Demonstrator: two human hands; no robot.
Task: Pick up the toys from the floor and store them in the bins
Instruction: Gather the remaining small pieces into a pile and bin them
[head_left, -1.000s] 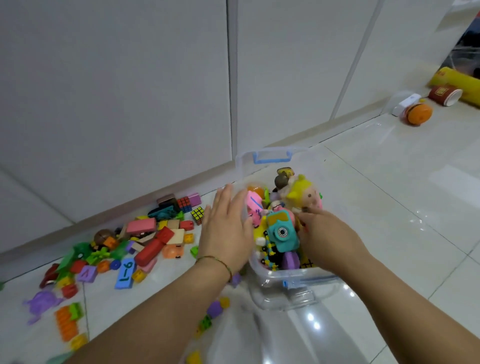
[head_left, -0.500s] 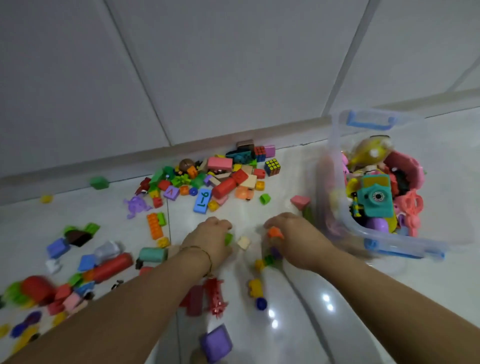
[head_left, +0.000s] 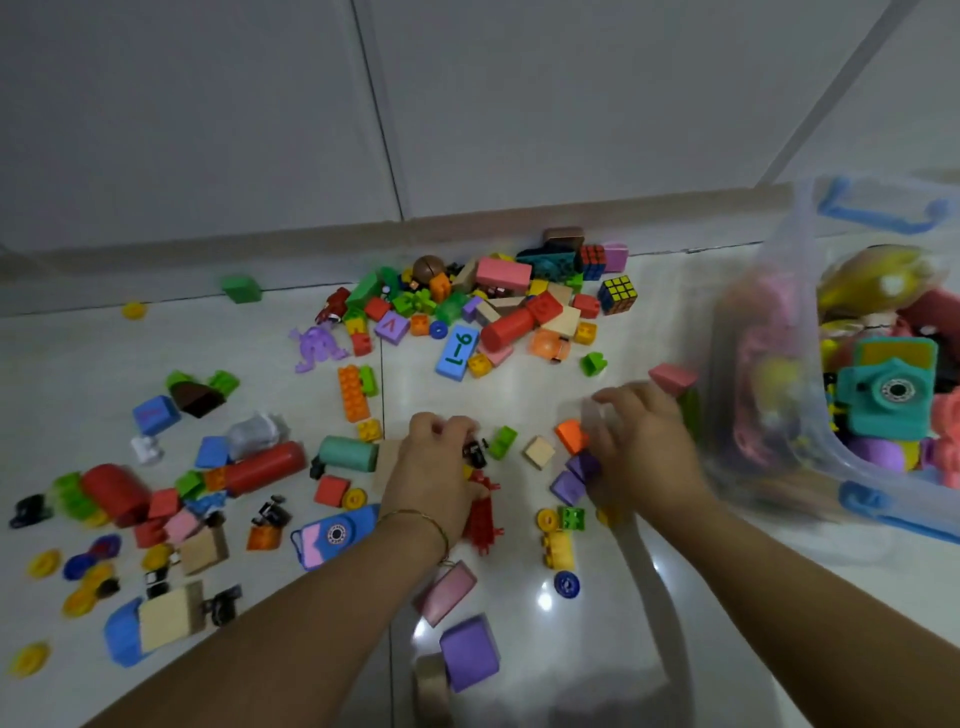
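Toys (head_left: 457, 353) are scattered over the floor (head_left: 218, 343), thickest in a pile by the wall, with more strewn to the left and around the arms. The bin (head_left: 769, 332) is set at the right. It is clear-walled, blue-handled and well filled, and a camera (head_left: 891, 395) is seen on top inside it.

Left hand (head_left: 436, 467) is lowered to the floor, knuckles up, fingers curled. A black piece (head_left: 475, 452) is touching or just beside the fingertips, and a spiky toy (head_left: 483, 512) lies partly under the palm. Whether anything is gripped cannot be told. Right hand (head_left: 641, 447) is blurred, with fingers bent over an orange block (head_left: 570, 435) and purple blocks (head_left: 574, 478), just beside the bin. Its hold cannot be told either.

Handling, judged: the blocks are taken as light, stiff plastic, foam or wood and not fragile, so several can be scooped at once. Smooth faces on glossy tile are likely to slide, so pieces are best pinched across opposite flat sides or raked together against the palm. The spiky toy is best taken by its body, not its prongs. Discs (head_left: 548, 519) lie flat and may need lifting by an edge.

Step judged: a handful is being gathered, and much is left on the floor.
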